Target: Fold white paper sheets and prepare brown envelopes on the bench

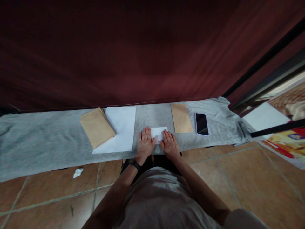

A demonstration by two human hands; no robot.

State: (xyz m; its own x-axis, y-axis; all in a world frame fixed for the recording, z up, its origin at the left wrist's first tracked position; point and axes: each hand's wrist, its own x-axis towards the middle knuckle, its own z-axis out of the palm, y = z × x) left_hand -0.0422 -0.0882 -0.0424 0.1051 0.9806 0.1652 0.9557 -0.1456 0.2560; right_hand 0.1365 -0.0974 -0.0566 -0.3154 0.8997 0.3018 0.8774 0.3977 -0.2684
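Note:
A small white folded paper (158, 132) lies on the grey cloth in front of me. My left hand (145, 143) rests flat on its left end, fingers stretched away from me and the thumb reaching over the paper. On the right end lies my right hand (170, 145), also flat with fingers extended. The paper's middle shows between the two hands; its ends are partly hidden beneath them. To the right of it is a single brown envelope (181, 118). Left of my hands, a stack of brown envelopes (97, 128) overlaps large white sheets (125, 127).
A phone (201, 124) with a purple case lies right of the single envelope. Grey cloth (47, 136) covers the narrow table. A dark red curtain (143, 57) hangs behind it. Black bars (278, 128) stand at the right. A white scrap (77, 172) is on the tiled floor.

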